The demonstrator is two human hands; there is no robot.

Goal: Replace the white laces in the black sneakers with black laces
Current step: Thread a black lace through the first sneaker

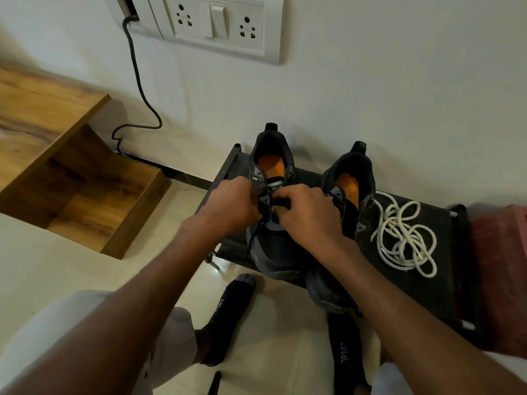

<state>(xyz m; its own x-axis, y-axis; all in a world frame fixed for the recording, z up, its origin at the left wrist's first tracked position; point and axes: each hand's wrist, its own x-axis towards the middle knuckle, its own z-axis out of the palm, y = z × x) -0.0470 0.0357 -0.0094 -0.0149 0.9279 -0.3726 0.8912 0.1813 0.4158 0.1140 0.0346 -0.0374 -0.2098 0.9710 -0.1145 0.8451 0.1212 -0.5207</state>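
Progress: the white laces (403,238) are out of both sneakers and lie in a loose tangle on the bench (422,283), just right of the right sneaker (346,215). That part of the task appears done.

Work in hand: both hands are at the upper eyelets of the left sneaker (271,201), which stands on the bench with its heel toward the wall. The left hand (231,203) has its fingers curled against the left eyelet flap; it looks to be gripping the flap, though the fingertips are hidden. The right hand (308,212) pinches a black lace (281,202) at the tongue. A dark strand trails down the left side of this sneaker toward the toe. Judgement: lacing of the left sneaker is near its top rows, but how many rows are threaded cannot be told, as the hands cover them.

Remaining: the right sneaker's lace area is mostly hidden behind the right forearm; whether it holds a black lace cannot be told.

Surroundings: a wall socket panel (216,24) with a cable (139,86) hanging down, a wooden shelf unit (71,155) at left, a red item (502,269) at the bench's right end, the person's 2 socked feet on the floor below.

Obstructions: the white laces lie close to the right sneaker and could snag; the 2 sneakers touch, leaving little room between them.
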